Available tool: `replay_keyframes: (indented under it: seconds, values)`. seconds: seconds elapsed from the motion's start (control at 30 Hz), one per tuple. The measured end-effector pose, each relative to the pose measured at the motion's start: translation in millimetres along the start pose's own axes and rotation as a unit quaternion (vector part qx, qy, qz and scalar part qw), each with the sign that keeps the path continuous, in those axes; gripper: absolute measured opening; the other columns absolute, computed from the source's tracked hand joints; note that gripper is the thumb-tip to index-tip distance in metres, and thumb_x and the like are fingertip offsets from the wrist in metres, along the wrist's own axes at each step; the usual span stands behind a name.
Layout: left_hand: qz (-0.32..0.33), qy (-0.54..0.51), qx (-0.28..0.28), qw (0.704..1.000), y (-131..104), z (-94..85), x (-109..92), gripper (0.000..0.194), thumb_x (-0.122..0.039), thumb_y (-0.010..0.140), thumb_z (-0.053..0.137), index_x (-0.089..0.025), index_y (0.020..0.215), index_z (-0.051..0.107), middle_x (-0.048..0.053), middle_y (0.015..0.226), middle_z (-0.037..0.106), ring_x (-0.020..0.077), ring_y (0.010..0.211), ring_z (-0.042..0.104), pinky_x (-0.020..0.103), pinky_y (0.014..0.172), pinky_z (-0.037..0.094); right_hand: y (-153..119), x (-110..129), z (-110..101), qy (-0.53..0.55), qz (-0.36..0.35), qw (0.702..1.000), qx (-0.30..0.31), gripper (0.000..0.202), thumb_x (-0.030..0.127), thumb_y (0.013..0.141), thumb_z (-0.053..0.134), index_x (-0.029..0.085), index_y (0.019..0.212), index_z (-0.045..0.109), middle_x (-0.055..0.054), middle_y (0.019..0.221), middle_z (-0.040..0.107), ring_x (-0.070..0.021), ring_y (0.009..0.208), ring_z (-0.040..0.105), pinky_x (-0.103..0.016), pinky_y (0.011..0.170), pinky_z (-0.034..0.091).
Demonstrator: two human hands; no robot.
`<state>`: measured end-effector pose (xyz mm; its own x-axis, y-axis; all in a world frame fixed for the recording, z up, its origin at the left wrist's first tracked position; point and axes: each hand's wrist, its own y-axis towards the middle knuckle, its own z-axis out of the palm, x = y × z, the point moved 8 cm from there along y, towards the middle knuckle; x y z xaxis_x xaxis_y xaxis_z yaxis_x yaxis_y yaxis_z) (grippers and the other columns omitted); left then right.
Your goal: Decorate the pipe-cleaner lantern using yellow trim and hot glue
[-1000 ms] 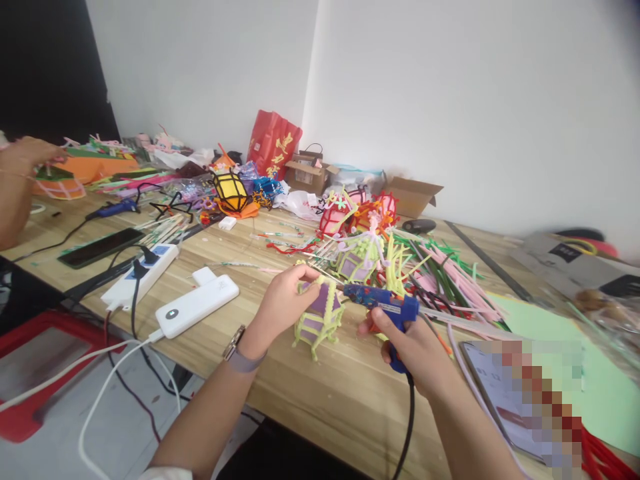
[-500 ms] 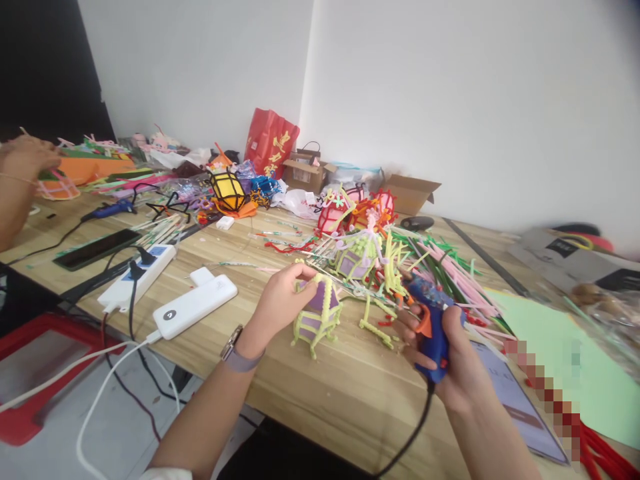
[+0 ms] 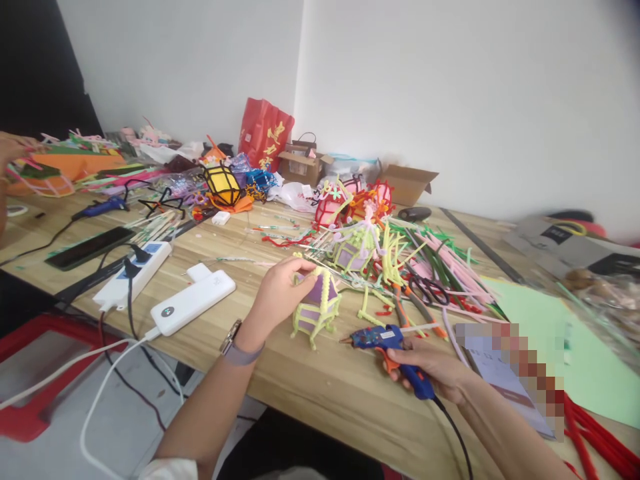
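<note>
A small lantern (image 3: 315,308) with purple panels and a yellow-green pipe-cleaner frame stands on the wooden table. My left hand (image 3: 286,287) pinches its top edge between thumb and fingers. A blue glue gun (image 3: 379,338) with an orange trigger is in my right hand (image 3: 433,367); its nozzle points left, a little right of the lantern and apart from it. Behind the lantern sits a similar green and purple lantern (image 3: 353,252) with pale curls on top. Loose yellow-green pipe-cleaner pieces (image 3: 373,307) lie close by.
Scissors (image 3: 429,290), pliers (image 3: 401,312) and bundled pipe cleaners (image 3: 450,260) lie to the right, beside a green sheet (image 3: 540,320). A white power bank (image 3: 194,305) and power strip (image 3: 133,275) with cables are left. Another person's hand (image 3: 15,150) appears at far left.
My right hand has lowered and turned the glue gun, so its nozzle now points left toward the lantern. My left hand keeps its hold on the lantern. The view has shifted slightly.
</note>
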<state>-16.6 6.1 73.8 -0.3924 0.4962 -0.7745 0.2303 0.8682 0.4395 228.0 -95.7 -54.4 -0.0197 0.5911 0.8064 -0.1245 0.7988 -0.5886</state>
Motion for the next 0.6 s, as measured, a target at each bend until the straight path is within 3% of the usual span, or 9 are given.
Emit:
replay_keyframes:
  seconds: [0.1, 0.17, 0.23, 0.3, 0.37, 0.43, 0.5, 0.6]
  values:
    - [0.014, 0.006, 0.002, 1.000, 0.4, 0.5, -0.7, 0.016, -0.023, 0.079, 0.059, -0.020, 0.090, 0.069, 0.003, 0.094, 0.071, 0.0173, 0.089, 0.064, 0.029, 0.083, 0.049, 2.5, 2.9, 1.5, -0.095, 0.014, 0.995, 0.006, 0.031, 0.044, 0.069, 0.073, 0.015, 0.068, 0.063, -0.002, 0.062, 0.066, -0.0099, 0.053, 0.060, -0.018, 0.049, 0.044]
    - [0.018, 0.007, 0.001, 1.000, 0.7, 1.0, -1.1, 0.016, -0.023, 0.079, 0.059, -0.020, 0.091, 0.069, 0.004, 0.095, 0.071, 0.0174, 0.089, 0.064, 0.029, 0.083, 0.049, 3.0, 10.3, -2.8, -0.226, -0.002, 0.974, -0.022, 0.036, 0.050, 0.070, 0.069, 0.016, 0.062, 0.060, -0.003, 0.058, 0.065, -0.0118, 0.051, 0.059, -0.021, 0.049, 0.043]
    - [0.015, 0.005, -0.003, 1.000, 1.0, 1.1, -1.3, 0.017, -0.022, 0.078, 0.059, -0.020, 0.092, 0.068, 0.004, 0.095, 0.071, 0.0171, 0.088, 0.064, 0.029, 0.083, 0.049, -0.5, 28.1, -8.7, -0.384, -0.047, 0.919, -0.082, 0.037, 0.052, 0.068, 0.069, 0.018, 0.057, 0.059, -0.003, 0.055, 0.064, -0.0136, 0.050, 0.057, -0.023, 0.047, 0.039]
    - [0.010, -0.001, -0.006, 1.000, 1.1, 0.9, -1.7, 0.019, -0.021, 0.078, 0.060, -0.020, 0.095, 0.067, 0.003, 0.093, 0.071, 0.0161, 0.085, 0.064, 0.029, 0.083, 0.050, -8.8, 49.7, -10.7, -0.522, -0.078, 0.837, -0.147, 0.036, 0.051, 0.065, 0.071, 0.020, 0.053, 0.059, -0.004, 0.054, 0.063, -0.0163, 0.051, 0.057, -0.024, 0.046, 0.034]
    - [-0.001, -0.011, -0.007, 1.000, 1.0, 0.7, -1.6, 0.022, -0.020, 0.077, 0.060, -0.019, 0.098, 0.066, 0.002, 0.091, 0.071, 0.0153, 0.084, 0.064, 0.028, 0.082, 0.050, -18.5, 69.3, -9.2, -0.611, -0.067, 0.762, -0.201, 0.037, 0.050, 0.067, 0.069, 0.020, 0.050, 0.059, -0.007, 0.057, 0.065, -0.0204, 0.055, 0.059, -0.026, 0.046, 0.032]
    - [-0.011, -0.017, -0.008, 1.000, 0.8, 0.3, -1.1, 0.023, -0.020, 0.077, 0.060, -0.019, 0.099, 0.065, 0.002, 0.091, 0.071, 0.0152, 0.083, 0.064, 0.027, 0.080, 0.050, -27.1, 91.4, -1.3, -0.644, -0.071, 0.720, -0.247, 0.037, 0.048, 0.075, 0.061, 0.020, 0.051, 0.060, -0.010, 0.062, 0.067, -0.0242, 0.059, 0.062, -0.029, 0.048, 0.033]
    - [-0.015, -0.014, -0.010, 1.000, 0.6, -0.4, -1.0, 0.019, -0.022, 0.078, 0.060, -0.020, 0.096, 0.065, 0.002, 0.090, 0.070, 0.0157, 0.083, 0.064, 0.027, 0.080, 0.051, -32.1, 118.9, 18.9, -0.605, -0.164, 0.731, -0.269, 0.032, 0.039, 0.084, 0.051, 0.020, 0.062, 0.065, -0.010, 0.070, 0.070, -0.0250, 0.066, 0.064, -0.031, 0.055, 0.039]
    - [-0.010, 0.000, -0.013, 1.000, 0.4, -1.0, -1.4, 0.014, -0.025, 0.078, 0.060, -0.020, 0.090, 0.066, 0.002, 0.089, 0.071, 0.0167, 0.084, 0.064, 0.029, 0.081, 0.050, -30.8, 153.8, 49.3, -0.433, -0.347, 0.795, -0.247, 0.021, 0.033, 0.081, 0.055, 0.022, 0.091, 0.069, -0.007, 0.089, 0.072, -0.0225, 0.081, 0.065, -0.033, 0.070, 0.047]
